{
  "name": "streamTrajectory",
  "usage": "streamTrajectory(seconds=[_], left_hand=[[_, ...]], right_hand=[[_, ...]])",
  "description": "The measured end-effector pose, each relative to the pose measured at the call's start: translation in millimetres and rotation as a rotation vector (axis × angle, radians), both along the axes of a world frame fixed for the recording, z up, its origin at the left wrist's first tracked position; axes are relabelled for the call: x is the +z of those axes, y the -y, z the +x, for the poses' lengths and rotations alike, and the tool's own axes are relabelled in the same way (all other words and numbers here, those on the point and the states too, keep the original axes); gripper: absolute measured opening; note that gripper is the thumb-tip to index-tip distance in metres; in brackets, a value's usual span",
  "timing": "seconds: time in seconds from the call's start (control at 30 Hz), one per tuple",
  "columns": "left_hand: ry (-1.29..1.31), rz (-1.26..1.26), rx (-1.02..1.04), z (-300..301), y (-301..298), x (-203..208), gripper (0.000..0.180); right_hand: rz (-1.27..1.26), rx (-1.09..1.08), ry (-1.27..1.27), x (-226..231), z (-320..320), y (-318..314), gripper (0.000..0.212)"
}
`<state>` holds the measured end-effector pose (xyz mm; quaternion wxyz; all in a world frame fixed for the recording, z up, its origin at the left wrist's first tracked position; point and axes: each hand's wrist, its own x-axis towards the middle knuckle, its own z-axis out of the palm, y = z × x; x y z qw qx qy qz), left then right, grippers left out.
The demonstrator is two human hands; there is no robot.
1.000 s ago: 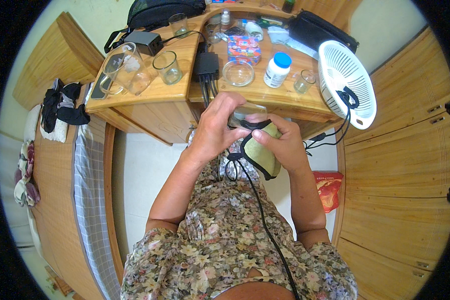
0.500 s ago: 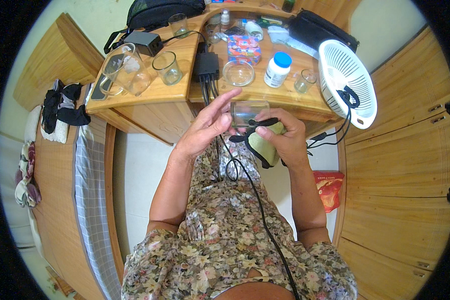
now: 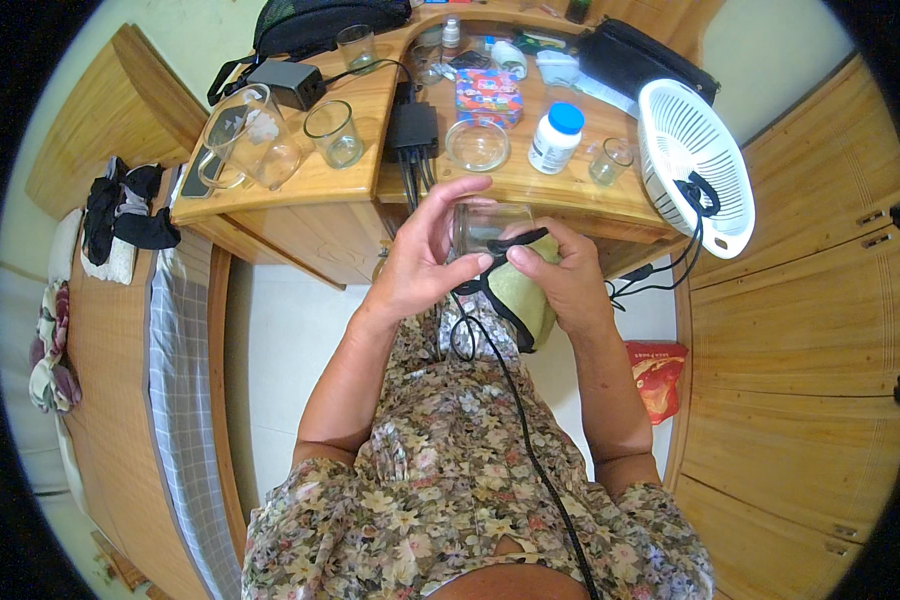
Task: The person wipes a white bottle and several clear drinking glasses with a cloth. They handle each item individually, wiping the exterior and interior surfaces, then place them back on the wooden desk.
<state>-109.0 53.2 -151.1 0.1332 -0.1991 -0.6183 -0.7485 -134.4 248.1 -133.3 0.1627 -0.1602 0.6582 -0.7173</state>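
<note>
Just in front of the desk's front edge, a clear glass jar (image 3: 488, 222) lies on its side between my two hands. My left hand (image 3: 420, 258) curls round the jar's left end, its thumb pressed against the near side by the cloth. A light green cloth (image 3: 532, 300) with black edging is pinched in my right hand (image 3: 572, 275), the thumb pushing it against the jar's right end. Part of the cloth hangs below the right fingers. Fingers of the right hand behind the jar are partly hidden.
On the desk (image 3: 530, 190) stand a round glass dish (image 3: 477, 147), a white bottle with a blue cap (image 3: 555, 140), a small glass (image 3: 610, 162), a glass pitcher (image 3: 255, 145) and a white colander (image 3: 698, 165). A black cord (image 3: 515, 400) runs down my front.
My left hand has closed in round the jar, its thumb coming over to the cloth. The cloth has shifted and hangs lower under my right hand.
</note>
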Motion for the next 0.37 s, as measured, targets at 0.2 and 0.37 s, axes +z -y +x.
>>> streamTrajectory(seconds=[0.2, 0.37], left_hand=[[0.396, -0.067, -0.027, 0.8, 10.8, 1.0, 0.051], [0.069, -0.392, 0.127, -1.7, 16.1, -3.9, 0.049]], right_hand=[[0.048, -0.107, -0.201, -6.2, 3.3, 5.2, 0.024], [0.137, -0.084, -0.164, -9.2, 3.1, 5.1, 0.026]])
